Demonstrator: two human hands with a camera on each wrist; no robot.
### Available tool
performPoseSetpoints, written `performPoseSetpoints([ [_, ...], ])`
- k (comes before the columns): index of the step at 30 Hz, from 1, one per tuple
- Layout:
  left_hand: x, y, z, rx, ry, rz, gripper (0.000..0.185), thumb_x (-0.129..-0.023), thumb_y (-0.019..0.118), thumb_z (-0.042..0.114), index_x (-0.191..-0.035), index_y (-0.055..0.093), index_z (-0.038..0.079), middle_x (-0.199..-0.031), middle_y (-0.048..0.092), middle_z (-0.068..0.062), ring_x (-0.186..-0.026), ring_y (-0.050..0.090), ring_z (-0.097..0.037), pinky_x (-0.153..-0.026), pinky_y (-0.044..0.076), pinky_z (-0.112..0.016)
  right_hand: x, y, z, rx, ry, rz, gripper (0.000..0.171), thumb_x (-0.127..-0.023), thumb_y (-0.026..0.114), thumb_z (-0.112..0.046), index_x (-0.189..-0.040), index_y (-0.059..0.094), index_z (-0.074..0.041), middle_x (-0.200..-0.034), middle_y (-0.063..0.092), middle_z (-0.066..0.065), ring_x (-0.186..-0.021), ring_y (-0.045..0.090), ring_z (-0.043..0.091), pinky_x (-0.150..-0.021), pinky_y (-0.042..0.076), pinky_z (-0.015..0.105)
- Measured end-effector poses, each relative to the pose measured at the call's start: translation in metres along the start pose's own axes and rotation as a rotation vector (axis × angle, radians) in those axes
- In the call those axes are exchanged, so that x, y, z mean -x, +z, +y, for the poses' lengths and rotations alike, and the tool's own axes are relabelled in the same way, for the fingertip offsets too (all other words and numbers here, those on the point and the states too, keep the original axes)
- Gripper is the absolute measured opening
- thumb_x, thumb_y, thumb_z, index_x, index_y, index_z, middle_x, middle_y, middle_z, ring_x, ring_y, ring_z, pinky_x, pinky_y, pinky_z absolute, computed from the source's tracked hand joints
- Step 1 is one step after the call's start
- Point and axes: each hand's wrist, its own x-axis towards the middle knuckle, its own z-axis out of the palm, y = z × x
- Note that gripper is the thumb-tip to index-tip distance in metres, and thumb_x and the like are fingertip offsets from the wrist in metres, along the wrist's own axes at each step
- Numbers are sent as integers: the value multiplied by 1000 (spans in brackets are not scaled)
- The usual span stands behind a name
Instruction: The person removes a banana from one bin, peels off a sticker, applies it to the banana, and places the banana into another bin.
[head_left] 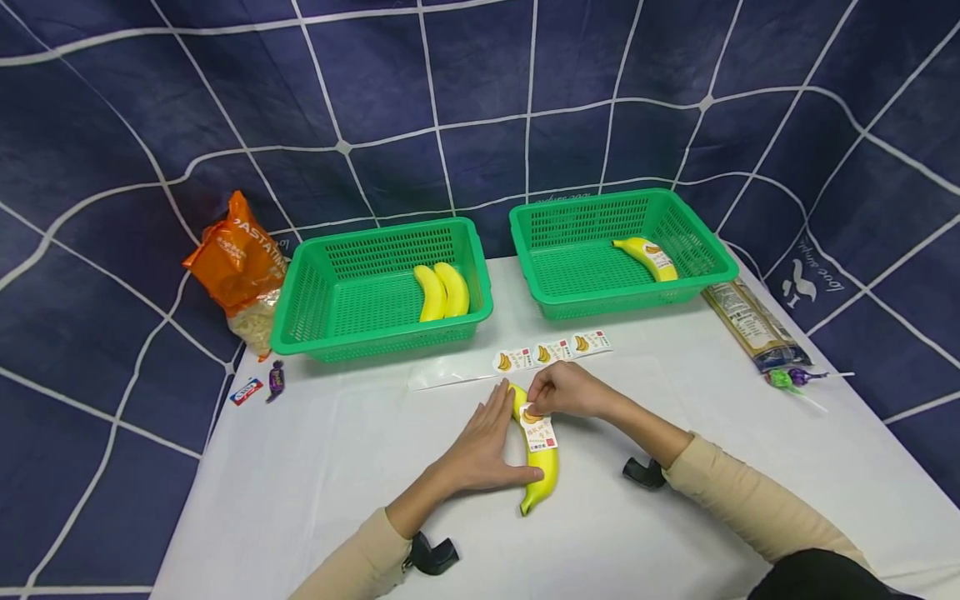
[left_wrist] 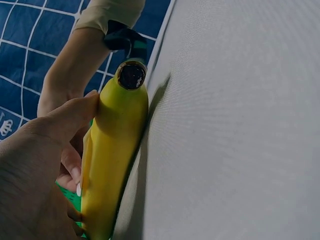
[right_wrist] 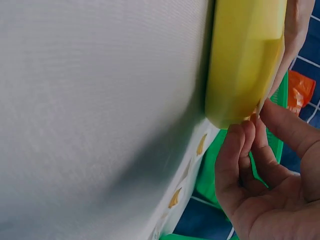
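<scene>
Pressing a label (head_left: pixel 538 433) onto a banana (head_left: pixel 542 462) with right hand (head_left: pixel 564 390) fingers pinching, left hand (head_left: pixel 480 446) flat steadying; one labelled banana (head_left: pixel 647 256) already binned, two unlabelled bananas (head_left: pixel 442 291) waiting.

A white-covered counter (head_left: pixel 315 467) carries two green baskets (head_left: pixel 378 287) side by side at the back, a banana (head_left: pixel 538 454) near the front, a strip of stickers (head_left: pixel 551 351), a clear sheet (head_left: pixel 450 372) — and sweets (head_left: pixel 258 385), lollipops (head_left: pixel 795 379), a long packet (head_left: pixel 753 325).

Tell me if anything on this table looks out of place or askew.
Nothing looks damaged or spilled. Only the orange snack bag sits off the table's left edge, leaning against the backdrop beside the left basket.
</scene>
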Motion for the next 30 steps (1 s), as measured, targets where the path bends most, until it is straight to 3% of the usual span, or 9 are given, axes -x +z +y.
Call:
performPoseSetpoints([
  [10, 1, 0, 0, 10, 0, 4, 123, -74, 64, 72, -157, 1, 7, -166, -10, -5, -153, -6, -15, -124, 13, -49, 8, 2, -3, 56, 81, 84, 21, -75, 84, -23, -82, 69, -11, -70, 64, -2, -65, 55, 12, -61, 45, 25],
  [15, 0, 0, 0, 8, 0, 2, 123, -74, 65, 72, -157, 1, 7, -166, -9, -6, -153, -5, -17, -123, 14, -49, 12, 3, -9, -9, 89, -22, 19, -72, 85, -17, -78, 68, -12, -67, 63, 0, -61, 54, 12, -59, 45, 25],
  [19, -1, 1, -1, -2, 1, 8, 123, -74, 65, 72, -157, 1, 7, -166, -9, -7, -153, -5, -18, -123, 14, -49, 11, 4, -8, -2, 84, -103, 24, -68, 88, -16, -79, 67, -13, -68, 61, -1, -63, 53, 11, -60, 44, 23],
  [25, -1, 1, 0, 3, -1, 9, 123, -74, 65, 72, -157, 2, 6, -166, -9, -6, -153, -5, -17, -123, 14, -49, 10, 2, 4, -75, 59, -173, 29, -67, 89, -13, -85, 66, -8, -71, 59, 1, -65, 52, 12, -61, 45, 22],
  [30, 0, 0, 1, 10, 3, 17, 123, -73, 67, 70, -157, 4, 5, -166, -7, -7, -153, -2, -20, -123, 16, -50, 19, 3, 10, -64, 21, -188, 29, -67, 89, -13, -83, 65, -7, -69, 58, -1, -64, 51, 10, -58, 44, 20],
])
